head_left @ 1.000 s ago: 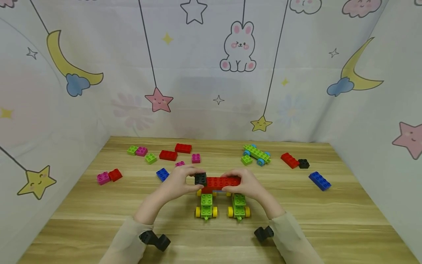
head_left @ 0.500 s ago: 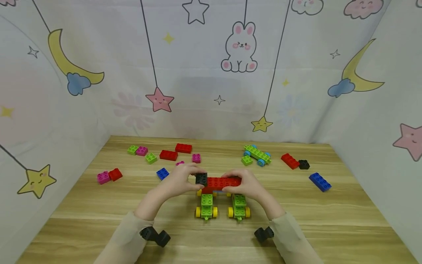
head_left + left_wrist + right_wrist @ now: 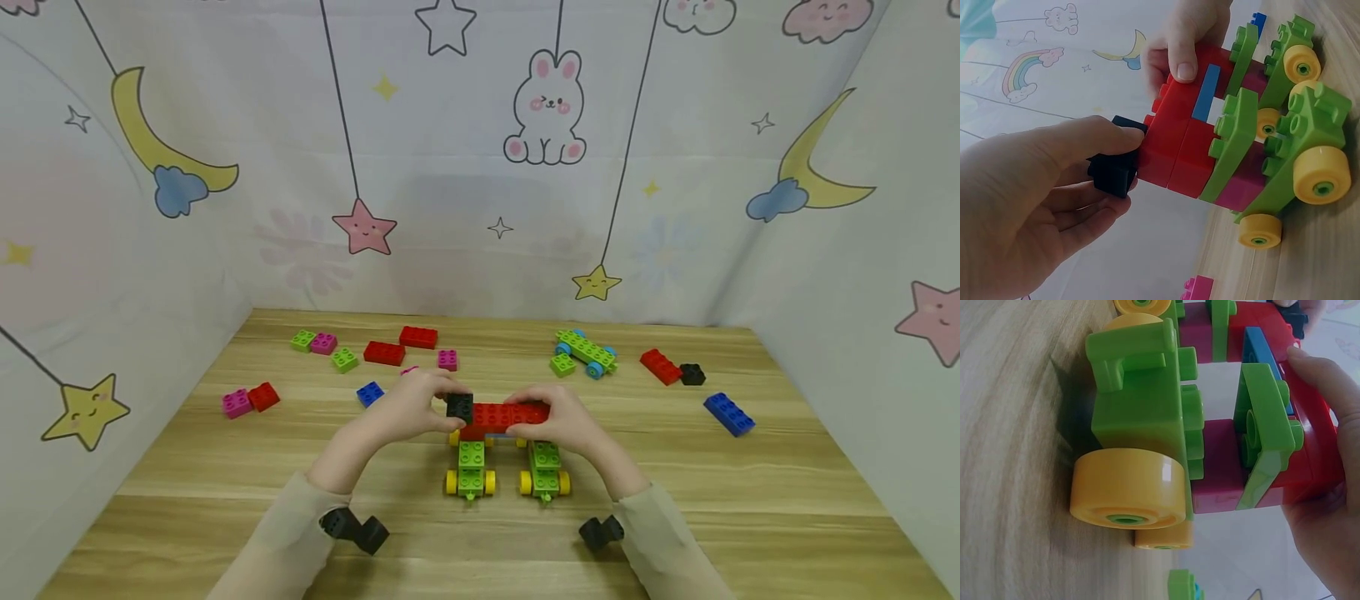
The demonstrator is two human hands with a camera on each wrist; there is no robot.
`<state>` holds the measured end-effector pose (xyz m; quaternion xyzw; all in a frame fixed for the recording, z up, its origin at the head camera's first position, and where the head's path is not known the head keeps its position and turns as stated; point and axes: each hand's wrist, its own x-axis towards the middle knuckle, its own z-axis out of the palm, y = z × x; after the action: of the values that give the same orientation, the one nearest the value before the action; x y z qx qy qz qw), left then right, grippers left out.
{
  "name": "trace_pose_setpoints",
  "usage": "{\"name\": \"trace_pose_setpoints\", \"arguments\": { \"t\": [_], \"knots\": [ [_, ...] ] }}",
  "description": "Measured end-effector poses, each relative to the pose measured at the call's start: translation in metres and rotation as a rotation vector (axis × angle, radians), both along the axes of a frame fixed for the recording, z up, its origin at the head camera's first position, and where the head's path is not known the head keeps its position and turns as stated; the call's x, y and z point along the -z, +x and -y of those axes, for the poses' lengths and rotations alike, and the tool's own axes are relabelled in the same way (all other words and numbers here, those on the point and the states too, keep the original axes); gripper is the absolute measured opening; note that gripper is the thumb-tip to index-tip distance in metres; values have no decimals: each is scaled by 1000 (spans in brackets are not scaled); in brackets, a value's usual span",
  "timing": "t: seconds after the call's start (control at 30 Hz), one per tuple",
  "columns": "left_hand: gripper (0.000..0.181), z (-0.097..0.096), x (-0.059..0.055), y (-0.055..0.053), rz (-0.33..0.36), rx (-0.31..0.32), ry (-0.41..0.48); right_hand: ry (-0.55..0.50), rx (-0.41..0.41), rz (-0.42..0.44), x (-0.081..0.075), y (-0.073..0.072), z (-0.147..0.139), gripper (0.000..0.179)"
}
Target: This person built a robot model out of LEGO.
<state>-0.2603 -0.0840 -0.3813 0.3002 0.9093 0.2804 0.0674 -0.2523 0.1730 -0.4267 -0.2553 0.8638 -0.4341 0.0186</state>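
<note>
The left forearm has edged slightly forward; the block toy stays mid-way across the grained wooden table, before printed cloth. Its red beam runs left-right, gripped by the right hand; the left hand pinches a studded black block at one end. Smooth plastic, round yellow wheels.

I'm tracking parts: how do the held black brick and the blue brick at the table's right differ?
The black brick is short; the blue brick is long. The left hand pinches the black brick, while the blue brick lies on the table. Both are studded.
</note>
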Motion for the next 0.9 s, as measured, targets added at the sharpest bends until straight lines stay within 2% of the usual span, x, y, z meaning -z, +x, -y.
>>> {"name": "trace_pose_setpoints", "arguments": {
  "t": [0.37,0.57,0.9],
  "knots": [
    [37,-1,-5,-3,63,22,19,-12,-11,-13,2,-2,-1,35],
    [35,-3,-5,-6,36,42,3,-9,-8,-9,2,-1,-1,35],
    [35,-4,-7,-6,48,34,-15,-15,-8,-1,3,-2,0,35]
  ]
}}
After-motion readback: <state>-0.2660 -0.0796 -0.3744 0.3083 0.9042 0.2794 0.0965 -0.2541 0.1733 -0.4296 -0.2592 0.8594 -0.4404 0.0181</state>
